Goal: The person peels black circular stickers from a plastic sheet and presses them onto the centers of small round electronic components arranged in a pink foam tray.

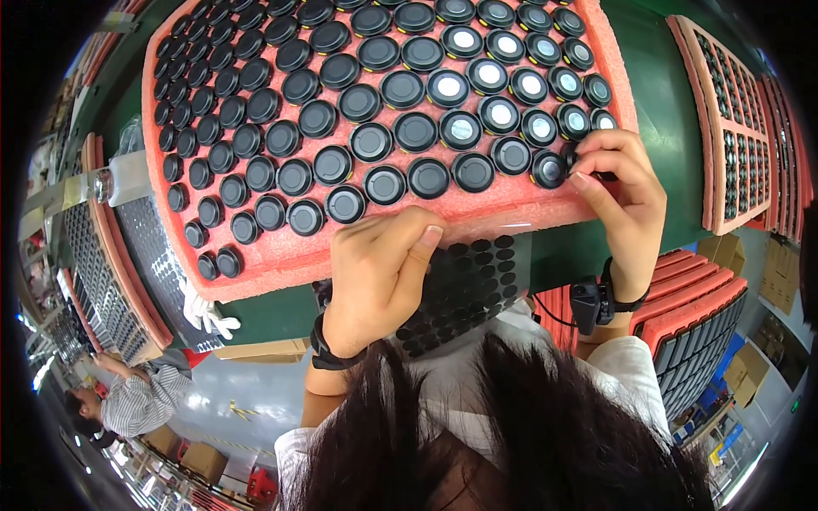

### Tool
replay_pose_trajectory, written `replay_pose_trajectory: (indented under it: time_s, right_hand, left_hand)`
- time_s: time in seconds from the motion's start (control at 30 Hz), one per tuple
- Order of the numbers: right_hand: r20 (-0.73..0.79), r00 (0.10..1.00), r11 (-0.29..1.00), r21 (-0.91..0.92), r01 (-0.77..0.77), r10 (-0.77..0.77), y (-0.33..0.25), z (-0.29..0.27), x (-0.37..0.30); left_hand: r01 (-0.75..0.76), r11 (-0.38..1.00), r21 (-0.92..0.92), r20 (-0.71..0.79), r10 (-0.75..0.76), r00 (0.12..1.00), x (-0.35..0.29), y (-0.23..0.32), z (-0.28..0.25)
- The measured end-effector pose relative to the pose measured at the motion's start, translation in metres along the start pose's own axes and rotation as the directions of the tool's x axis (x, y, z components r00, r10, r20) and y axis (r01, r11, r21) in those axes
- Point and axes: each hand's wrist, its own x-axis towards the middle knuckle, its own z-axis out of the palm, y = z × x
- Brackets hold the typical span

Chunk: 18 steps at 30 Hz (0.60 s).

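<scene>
A pink foam tray spreads before me, filled with rows of round black disc-shaped parts. Several discs toward the right have a bright silvery-white circle on top; the others look dark. My left hand is closed at the tray's near edge, pinching the upper part of a clear sheet of round black stickers that hangs below. At the tray's near right corner, my right hand has thumb and fingers closed round a black disc part. The fingers partly hide that part.
The tray lies on a green tabletop. Another foam tray of small parts is at the right, with stacked pink trays below it. A white glove lies at the left. Another person is far off at lower left.
</scene>
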Motion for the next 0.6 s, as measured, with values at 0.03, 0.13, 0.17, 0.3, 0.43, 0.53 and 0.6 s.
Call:
replay_pose_trajectory:
  time_s: [0.03,0.13,0.17,0.3,0.43,0.53,0.6]
  right_hand:
    - [0.018,1.000,1.000,-0.011,0.014,-0.014,-0.0008,0.0014,0.0012]
    - [0.057,0.997,0.998,-0.032,0.046,-0.044,-0.0023,0.0034,0.0046]
    - [0.065,0.996,0.997,-0.053,0.061,-0.058,-0.0025,0.0030,0.0051]
    - [0.082,0.994,0.992,-0.096,0.085,-0.078,-0.0019,0.0038,0.0055]
    - [0.083,0.994,0.990,-0.113,0.085,-0.075,-0.0024,0.0041,0.0058]
    - [0.092,0.992,0.985,-0.140,0.101,-0.089,-0.0024,0.0036,0.0061]
    - [0.096,0.990,0.982,-0.147,0.116,-0.102,-0.0006,0.0040,0.0064]
  left_hand:
    - [0.005,1.000,0.014,0.018,-0.005,1.000,-0.0002,0.0002,-0.0009]
    - [0.014,1.000,0.007,0.017,-0.014,1.000,-0.0015,-0.0003,-0.0012]
    - [0.019,1.000,0.006,0.014,-0.019,1.000,-0.0015,-0.0003,-0.0010]
    - [0.028,1.000,0.000,0.018,-0.028,0.999,-0.0010,0.0002,-0.0012]
    - [0.021,1.000,0.005,0.009,-0.021,1.000,-0.0013,0.0001,-0.0009]
    - [0.035,0.999,-0.017,-0.024,-0.035,0.999,-0.0001,0.0025,0.0013]
    - [0.041,0.999,-0.028,-0.040,-0.043,0.998,0.0002,0.0027,0.0019]
